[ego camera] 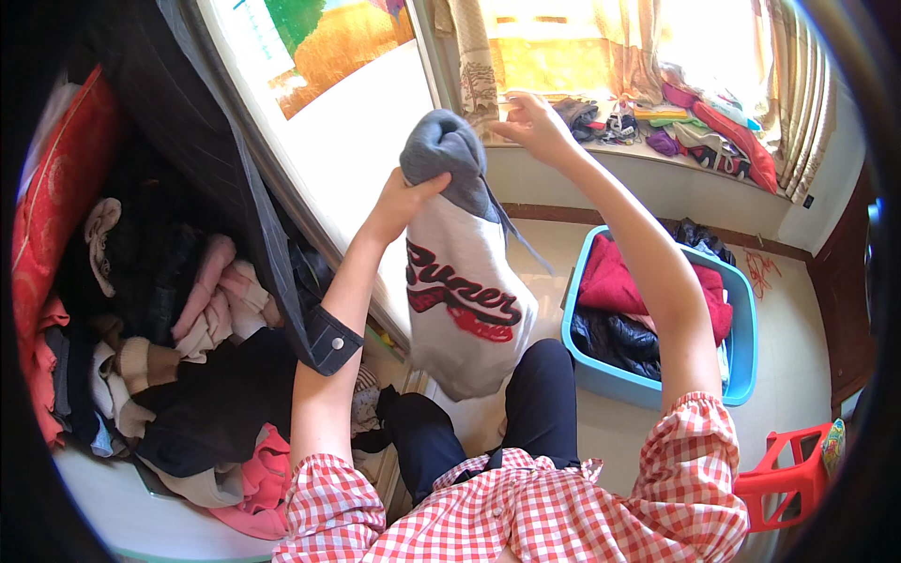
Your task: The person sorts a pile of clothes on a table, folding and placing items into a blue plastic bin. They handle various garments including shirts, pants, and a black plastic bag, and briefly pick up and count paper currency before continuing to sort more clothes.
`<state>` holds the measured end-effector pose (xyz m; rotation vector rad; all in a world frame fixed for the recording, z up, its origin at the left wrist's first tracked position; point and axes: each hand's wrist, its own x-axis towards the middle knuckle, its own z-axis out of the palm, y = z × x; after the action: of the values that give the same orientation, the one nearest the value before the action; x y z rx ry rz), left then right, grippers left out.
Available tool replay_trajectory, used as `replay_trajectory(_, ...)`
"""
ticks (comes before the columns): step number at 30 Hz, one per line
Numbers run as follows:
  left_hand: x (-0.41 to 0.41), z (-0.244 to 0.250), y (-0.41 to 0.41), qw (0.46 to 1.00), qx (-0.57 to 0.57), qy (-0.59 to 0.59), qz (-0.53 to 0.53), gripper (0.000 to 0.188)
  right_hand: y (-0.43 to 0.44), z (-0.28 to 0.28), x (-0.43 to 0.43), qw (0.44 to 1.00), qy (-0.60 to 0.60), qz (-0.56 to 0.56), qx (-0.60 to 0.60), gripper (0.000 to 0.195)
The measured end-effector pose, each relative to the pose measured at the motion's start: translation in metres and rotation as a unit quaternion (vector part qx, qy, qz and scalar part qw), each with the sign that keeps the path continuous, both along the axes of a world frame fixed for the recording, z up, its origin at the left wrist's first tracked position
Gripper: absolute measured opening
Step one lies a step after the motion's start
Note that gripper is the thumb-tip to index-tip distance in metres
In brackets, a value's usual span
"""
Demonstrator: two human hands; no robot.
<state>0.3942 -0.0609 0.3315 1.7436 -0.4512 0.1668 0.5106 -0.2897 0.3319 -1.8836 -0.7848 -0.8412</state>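
My left hand (408,200) grips a hooded sweatshirt (461,274) near its grey hood, thumb on the front. The garment is folded narrow and hangs upright over my knees, with a pale body and red and black lettering. A grey drawstring (524,243) dangles from its right side. My right hand (535,130) is raised to the right of the hood, apart from it, with bent fingers and nothing visible in them. The dark cuff (334,345) of a hanging pinstriped garment rests across my left forearm.
Piled clothes (211,394) fill a wardrobe shelf (105,500) at left, beside a white sliding door (345,141). A blue plastic tub (746,352) of clothes stands on the floor at right, near a red stool (785,478). More items lie on the windowsill (605,146).
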Motion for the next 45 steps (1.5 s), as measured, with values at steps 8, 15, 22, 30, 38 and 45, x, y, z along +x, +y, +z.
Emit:
replay_trajectory(8, -0.012, 0.051, 0.033, 0.948, -0.292, 0.066, -0.104, 0.039, 0.019, -0.15, -0.029, 0.897, 0.338, 0.27, -0.096, 0.076)
replay_trajectory(15, -0.005, 0.076, 0.07, 0.954, -0.294, 0.015, -0.047, 0.032, 0.016, -0.11, -0.054, 0.627, 0.506, 0.57, 0.159, 0.068)
replay_trajectory(22, -0.033, 0.11, 0.082, 0.992, -0.113, -0.042, 0.042, 0.035, -0.056, 0.017, -0.016, 0.949, 0.302, 0.073, -0.042, 0.04)
replay_trajectory(30, -0.012, 0.142, 0.12, 0.918, 0.257, -0.195, 0.233, 0.024, -0.082, 0.131, -0.026, 0.936, 0.094, 0.005, -0.338, 0.043)
replay_trajectory(38, -0.013, 0.177, 0.105, 0.912, 0.199, -0.142, 0.329, 0.049, -0.098, 0.15, -0.014, 0.879, -0.141, -0.351, -0.29, 0.03)
replay_trajectory(45, -0.008, 0.18, 0.117, 0.925, 0.184, -0.147, 0.298, 0.046, -0.098, 0.153, -0.013, 0.839, -0.171, -0.402, -0.324, 0.031)
